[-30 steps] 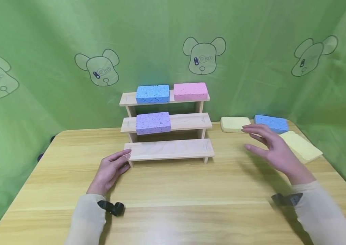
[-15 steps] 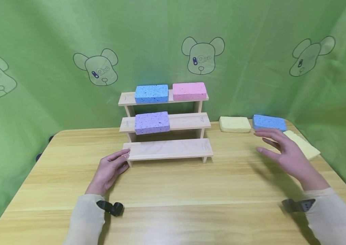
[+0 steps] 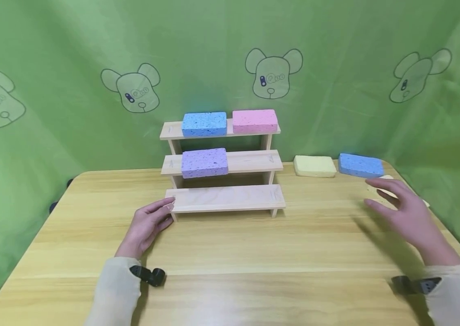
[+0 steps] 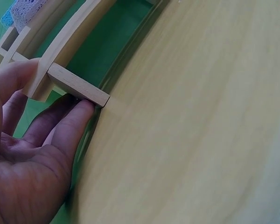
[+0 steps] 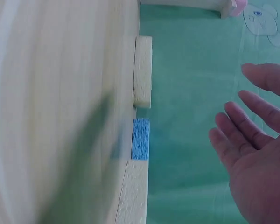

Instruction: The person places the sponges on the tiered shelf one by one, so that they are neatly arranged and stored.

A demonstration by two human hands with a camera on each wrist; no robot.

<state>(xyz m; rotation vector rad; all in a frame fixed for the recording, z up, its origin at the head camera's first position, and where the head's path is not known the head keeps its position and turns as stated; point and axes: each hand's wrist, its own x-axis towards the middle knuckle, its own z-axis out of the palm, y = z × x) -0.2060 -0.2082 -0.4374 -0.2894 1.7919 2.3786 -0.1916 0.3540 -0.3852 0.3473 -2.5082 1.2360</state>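
Note:
A three-step wooden display stand (image 3: pixel 225 199) stands on the table. My left hand (image 3: pixel 145 231) holds the left end of its lowest step; in the left wrist view the fingers lie against the step's end and leg (image 4: pixel 79 85). A blue sponge (image 3: pixel 204 124) and a pink sponge (image 3: pixel 255 121) lie on the top step, a purple sponge (image 3: pixel 204 163) on the middle one. My right hand (image 3: pixel 410 217) hovers at the right with relaxed, parted fingers, holding nothing. Below it a pale yellow sponge (image 5: pixel 134 191) is partly hidden in the head view.
Another pale yellow sponge (image 3: pixel 315 166) and a second blue sponge (image 3: pixel 361 165) lie along the table's back right edge. A green cloth (image 3: pixel 205 27) with bear-head outlines hangs behind the wooden table (image 3: pixel 221 258).
My right hand has moved to the right, from near the blue sponge on the table to above the rightmost yellow sponge. The left hand stays at the stand.

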